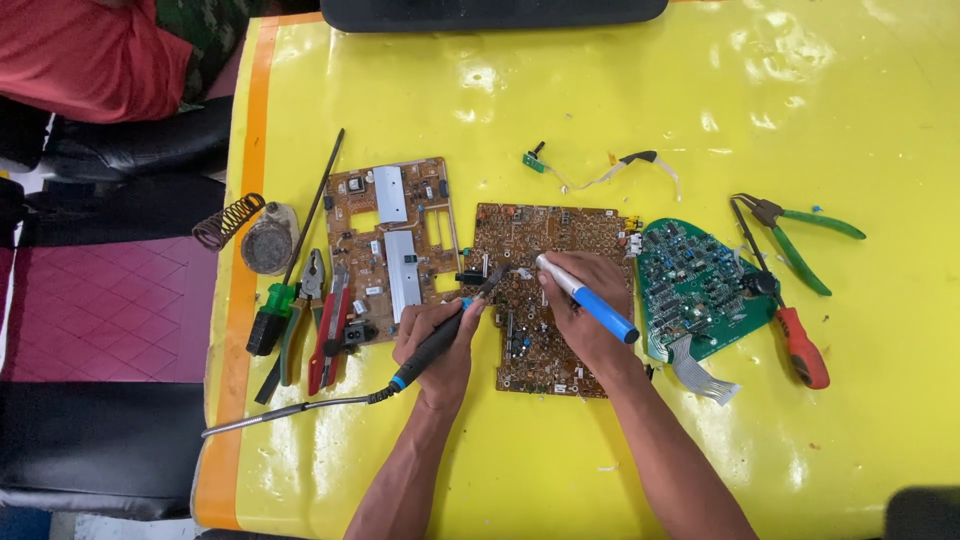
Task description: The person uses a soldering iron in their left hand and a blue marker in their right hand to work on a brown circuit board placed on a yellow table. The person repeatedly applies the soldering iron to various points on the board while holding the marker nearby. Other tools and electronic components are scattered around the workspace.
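Note:
A brown circuit board (530,345) lies flat in the middle of the yellow table (560,110). My left hand (436,340) grips a black soldering iron (445,332) with a blue ring, its tip touching the board's upper left part. My right hand (585,310) rests on the same board and holds a white and blue desoldering pump (588,299), whose white tip points at the spot next to the iron's tip. The iron's cable (290,410) trails off to the lower left.
Left of the hands lie a second brown board with metal heat sinks (390,245), pliers (325,330), a green-handled screwdriver (285,290) and a coil stand (250,232). A green board (690,285), green-handled pliers (800,240) and a red-handled tool (800,345) lie right. A person in red (90,50) sits upper left.

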